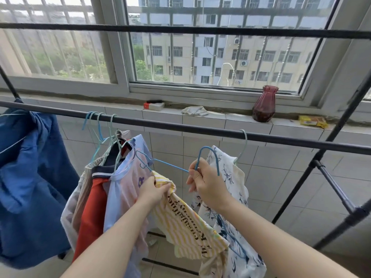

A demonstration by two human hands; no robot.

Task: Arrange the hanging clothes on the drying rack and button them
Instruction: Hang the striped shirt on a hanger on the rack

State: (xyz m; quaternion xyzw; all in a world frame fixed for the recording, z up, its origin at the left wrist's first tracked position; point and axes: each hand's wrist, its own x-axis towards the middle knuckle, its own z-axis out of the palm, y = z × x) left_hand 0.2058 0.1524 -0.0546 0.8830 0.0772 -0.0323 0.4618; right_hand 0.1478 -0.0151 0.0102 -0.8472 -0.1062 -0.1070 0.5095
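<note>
- now the left hand (153, 190) pinches the top edge of the yellow striped shirt (180, 221); its grip is clamped on the bunched fabric, just under the left end of the blue hanger (209, 147).
- the right hand (204, 186) holds the blue hanger at the base of its hook, grip clamped round the wire; the hook stands free, below the lower rail (180, 128).
- the yellow striped shirt hangs down from the left hand between the two forearms, with black lettering on show, partly in front of the white floral garment (227, 173).
- the white floral garment hangs from a pale green hanger (244, 144) hooked on the lower rail, just to the right of the right hand.
- to the left, a red top (92, 207) and a pale blue and pink top (124, 189) hang bunched close together from several hangers on the same rail.
- a blue garment (30, 177) is draped at the far left end.
- the upper rail (180, 30) crosses in front of the window.
- on the tiled sill stand a dark red vase (264, 106) and a yellow packet (312, 121), with a crumpled cloth (194, 110) lying further left.
</note>
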